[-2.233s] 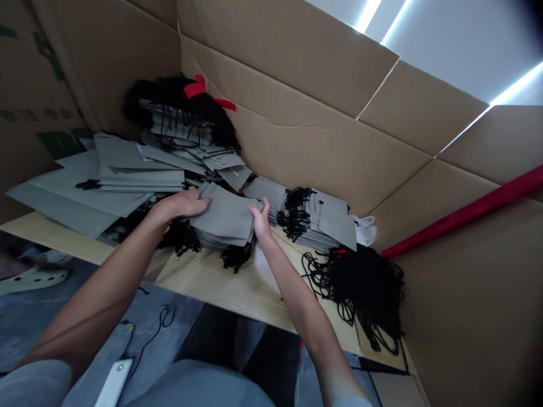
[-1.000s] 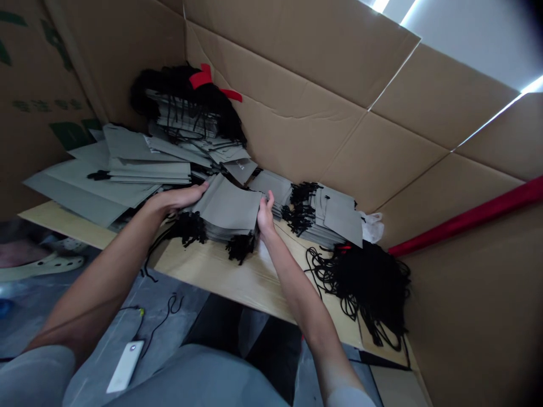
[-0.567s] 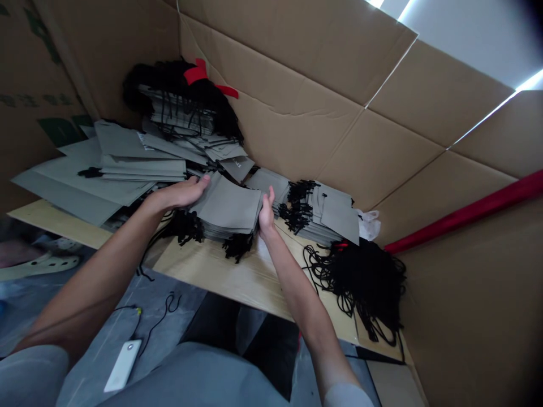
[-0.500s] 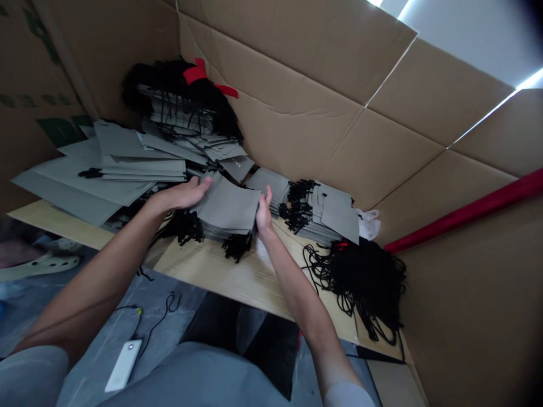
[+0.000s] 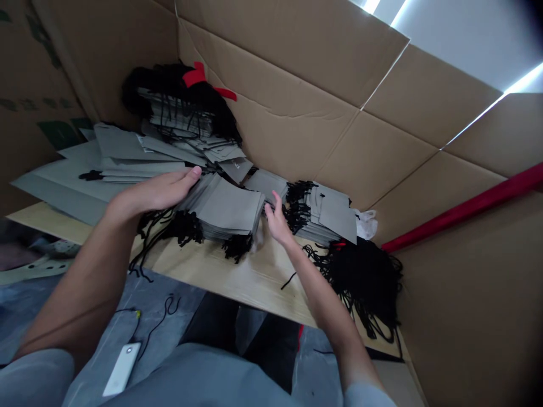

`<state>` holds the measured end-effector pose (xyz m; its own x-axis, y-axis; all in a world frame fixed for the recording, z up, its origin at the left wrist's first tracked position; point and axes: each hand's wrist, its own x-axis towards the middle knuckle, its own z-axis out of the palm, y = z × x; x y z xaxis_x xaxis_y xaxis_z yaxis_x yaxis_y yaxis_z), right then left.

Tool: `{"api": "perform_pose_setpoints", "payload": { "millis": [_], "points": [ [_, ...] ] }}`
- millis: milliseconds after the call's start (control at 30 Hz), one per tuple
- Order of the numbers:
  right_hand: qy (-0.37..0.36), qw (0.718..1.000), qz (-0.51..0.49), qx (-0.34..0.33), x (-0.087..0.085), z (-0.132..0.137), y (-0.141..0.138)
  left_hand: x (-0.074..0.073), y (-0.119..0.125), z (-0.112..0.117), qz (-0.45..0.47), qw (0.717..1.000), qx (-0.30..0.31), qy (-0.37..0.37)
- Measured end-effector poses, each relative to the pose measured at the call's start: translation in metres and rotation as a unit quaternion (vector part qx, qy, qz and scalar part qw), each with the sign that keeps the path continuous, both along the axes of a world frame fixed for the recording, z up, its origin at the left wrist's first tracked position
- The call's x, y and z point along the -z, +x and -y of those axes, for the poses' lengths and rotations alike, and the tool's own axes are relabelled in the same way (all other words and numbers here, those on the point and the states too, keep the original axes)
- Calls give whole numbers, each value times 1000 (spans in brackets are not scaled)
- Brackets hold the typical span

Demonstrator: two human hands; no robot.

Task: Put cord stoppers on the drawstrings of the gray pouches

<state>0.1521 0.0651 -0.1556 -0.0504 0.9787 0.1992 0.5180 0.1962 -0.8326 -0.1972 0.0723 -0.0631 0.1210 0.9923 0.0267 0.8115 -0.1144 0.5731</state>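
A stack of flat grey paper bags with black cord handles lies on the wooden tabletop. My left hand rests flat and open on the stack's left side, fingers stretched out. My right hand hovers just off the stack's right edge, fingers apart, holding nothing. A second stack of grey bags lies right of my right hand.
Larger grey bags spread at the left. A taller pile with black cords and a red tie stands at the back. A heap of loose black cords lies at the right. Cardboard walls enclose the table. A red tube leans at the right.
My right hand has let go of the stack's right edge and pulled back a little to the right. My left hand has slid left and flattened on the stack.
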Motion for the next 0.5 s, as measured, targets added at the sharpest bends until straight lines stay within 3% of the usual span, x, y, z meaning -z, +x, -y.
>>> {"api": "perform_pose_setpoints", "payload": {
  "millis": [100,200,333,500],
  "points": [
    [-81,981,149,-100,-12,36,63,-13,-4,22,75,996,44,0],
    [-156,933,273,-177,-13,71,107,-25,3,39,126,989,75,-4],
    [-170,888,368,-217,-4,95,121,-36,17,52,166,982,94,2],
    [-154,870,406,-231,0,99,116,-38,25,59,192,977,92,5]
  ]
}}
